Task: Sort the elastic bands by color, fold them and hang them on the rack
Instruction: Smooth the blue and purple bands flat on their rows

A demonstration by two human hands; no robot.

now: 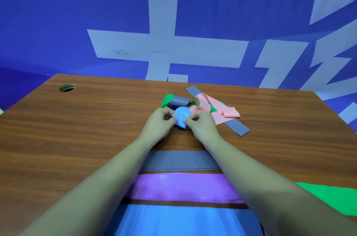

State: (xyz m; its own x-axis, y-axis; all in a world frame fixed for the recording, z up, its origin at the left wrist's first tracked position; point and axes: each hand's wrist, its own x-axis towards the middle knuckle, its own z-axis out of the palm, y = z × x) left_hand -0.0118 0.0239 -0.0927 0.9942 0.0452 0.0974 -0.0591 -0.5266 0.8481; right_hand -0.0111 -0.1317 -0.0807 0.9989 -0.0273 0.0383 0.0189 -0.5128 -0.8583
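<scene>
Where the hands meet: a crumpled light-blue band (181, 117) sits near the middle of the bench (77, 129).
Left hand (161, 120): fingers curled, pinching the band's 9 o'clock edge.
Right hand (201, 121): fingers curled, pinching its 3 o'clock edge.
Pile: green band (166, 100), grey band (178, 101) and pink band (226, 113) lie tangled from 12 to 2 o'clock of the hands, touching the light-blue band.
Flat at 6 o'clock: grey strip (181, 160), purple strip (183, 187) and blue strip (183, 220) lie parallel, under the forearms.
Green strip (332, 197): at 4 o'clock.

Flat blue band (179, 220) off the bottom edge, green band (328, 199) off the right edge, both partly beneath the forearms (270, 187).
</scene>
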